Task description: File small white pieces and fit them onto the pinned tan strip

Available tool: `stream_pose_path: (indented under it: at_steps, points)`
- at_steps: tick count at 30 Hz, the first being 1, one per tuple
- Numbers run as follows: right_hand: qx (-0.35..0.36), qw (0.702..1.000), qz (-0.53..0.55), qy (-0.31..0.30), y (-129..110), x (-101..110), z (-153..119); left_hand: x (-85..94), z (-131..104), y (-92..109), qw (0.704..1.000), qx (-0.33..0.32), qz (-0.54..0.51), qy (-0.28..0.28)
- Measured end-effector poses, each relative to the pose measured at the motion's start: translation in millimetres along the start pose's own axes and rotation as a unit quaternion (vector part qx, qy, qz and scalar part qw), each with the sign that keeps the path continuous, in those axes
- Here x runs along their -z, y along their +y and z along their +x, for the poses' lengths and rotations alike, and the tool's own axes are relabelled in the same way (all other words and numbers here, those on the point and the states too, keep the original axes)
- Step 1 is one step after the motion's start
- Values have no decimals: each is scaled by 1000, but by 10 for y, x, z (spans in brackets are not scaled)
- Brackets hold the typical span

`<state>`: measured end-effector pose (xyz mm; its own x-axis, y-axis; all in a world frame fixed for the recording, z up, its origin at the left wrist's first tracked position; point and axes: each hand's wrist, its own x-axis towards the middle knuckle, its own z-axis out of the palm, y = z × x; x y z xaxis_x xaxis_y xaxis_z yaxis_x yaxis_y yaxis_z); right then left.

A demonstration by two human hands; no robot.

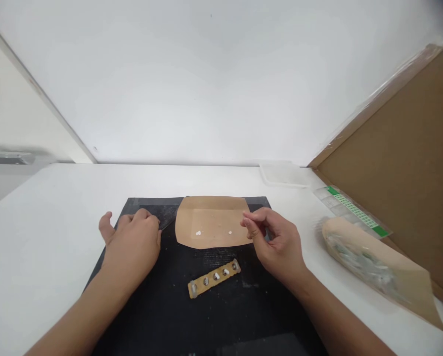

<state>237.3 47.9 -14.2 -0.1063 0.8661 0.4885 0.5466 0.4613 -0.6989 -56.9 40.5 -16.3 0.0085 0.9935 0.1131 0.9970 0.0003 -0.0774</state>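
On a black mat (162, 316) sits a shallow tan paper tray (214, 217) with small white bits (198, 233) in it. My right hand (279, 242) is at the tray's right edge, thumb and fingertips pinched together; whatever they hold is too small to name. To the left of the tray, my left hand (134, 242) rests low over the mat with its fingers curled under and thumb out. Something thin and clear (166, 217) shows beside its fingertips; their grip is hidden. Nearer me lies a yellowish strip (211, 281) with several small metal pieces along it.
A tan paper tray (410, 277) of clear plastic bags stands at the right. Behind it lies a clear compartment case (355, 210) with a green label. A white shallow lid or tray (284, 174) is near the back wall. A cardboard panel (399, 143) borders the right side.
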Motion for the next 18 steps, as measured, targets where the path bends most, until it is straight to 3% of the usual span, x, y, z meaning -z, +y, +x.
stream_pose_path:
  at_steps: [5, 11, 15, 18]
  points:
    - [7, 1000, -5, -4, 54, 6, 30, 62, 24, -53, 999, 22, -14, -44]
    - [12, 1000, -5, -8, 68, -32, 25, 182, 114, -305, 993, 71, -53, -78]
    - [12, 1000, -2, -14, 81, -59, 18, 325, 141, -342, 988, 120, -95, -22]
    - [17, 1000, -2, -23, 90, -65, 14, 378, 150, -232, 986, 93, -132, 33]
